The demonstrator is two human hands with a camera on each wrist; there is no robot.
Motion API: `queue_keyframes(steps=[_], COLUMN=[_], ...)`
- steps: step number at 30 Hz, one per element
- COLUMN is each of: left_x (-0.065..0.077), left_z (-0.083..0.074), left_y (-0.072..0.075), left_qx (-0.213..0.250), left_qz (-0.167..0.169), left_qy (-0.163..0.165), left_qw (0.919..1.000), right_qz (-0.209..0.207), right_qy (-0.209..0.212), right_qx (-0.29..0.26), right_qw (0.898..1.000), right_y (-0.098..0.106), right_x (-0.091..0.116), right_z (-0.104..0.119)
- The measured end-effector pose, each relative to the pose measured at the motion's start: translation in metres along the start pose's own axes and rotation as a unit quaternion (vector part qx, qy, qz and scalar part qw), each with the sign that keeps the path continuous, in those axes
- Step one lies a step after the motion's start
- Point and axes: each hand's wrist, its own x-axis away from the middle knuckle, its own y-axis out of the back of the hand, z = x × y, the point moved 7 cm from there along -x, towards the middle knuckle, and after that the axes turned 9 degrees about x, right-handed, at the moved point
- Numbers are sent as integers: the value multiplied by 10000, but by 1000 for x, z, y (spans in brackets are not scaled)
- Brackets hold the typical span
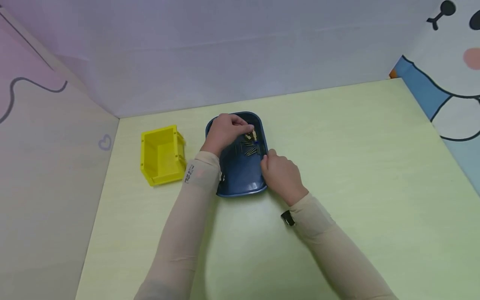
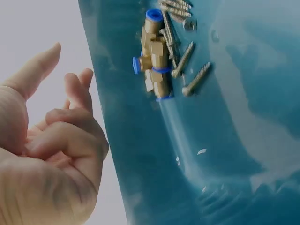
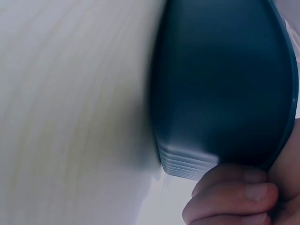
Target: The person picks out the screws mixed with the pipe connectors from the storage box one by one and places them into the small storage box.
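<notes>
A dark blue plastic tray (image 1: 241,175) with a raised rim stands before me. Brass pneumatic fittings with blue collars (image 2: 157,56) lie inside it, with several screws (image 2: 197,78) beside them. My left hand (image 1: 226,132) reaches over the tray's far left part, fingertips near the fittings in the head view. In the left wrist view its thumb and forefinger are apart, the other fingers loosely bent, with nothing between them. My right hand (image 1: 283,175) grips the tray's right rim; its curled fingers (image 3: 234,199) show against the tray wall in the right wrist view.
A yellow plastic bin (image 1: 159,160) sits left of the tray, close to my left forearm. The pale table (image 1: 356,166) meets a wall panel (image 1: 240,54) at the back and another panel (image 1: 45,187) on the left.
</notes>
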Motion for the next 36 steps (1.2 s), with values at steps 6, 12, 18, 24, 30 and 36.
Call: queue_keyframes(steps=[6,12,18,24,30,36], left_x=[-1,-2,2,3,3,5], left_z=[10,20,11,11,12,9], left_y=[-7,-10,-16,-20,-23,-28], left_qx=[-776,-2345,-2985,-3066,-3202,-3554], left_qz=[35,-86,-30,118,140,5], left_qy=[215,397,241,238,168,-13], left_qw=[9967,9713,9541,9515,9471,9347], right_qz=[81,-18,-9,37,-11,18], right_qy=[-31,-36,-48,-67,-28,-27], right_qx=[27,48,27,24,22,12], right_qw=[10000,10000,10000,10000,10000,10000], right_y=[0,0,-2,-2,-1,-3], right_x=[0,0,-1,-2,-2,-2], right_z=[-1,0,-1,-1,-1,-2])
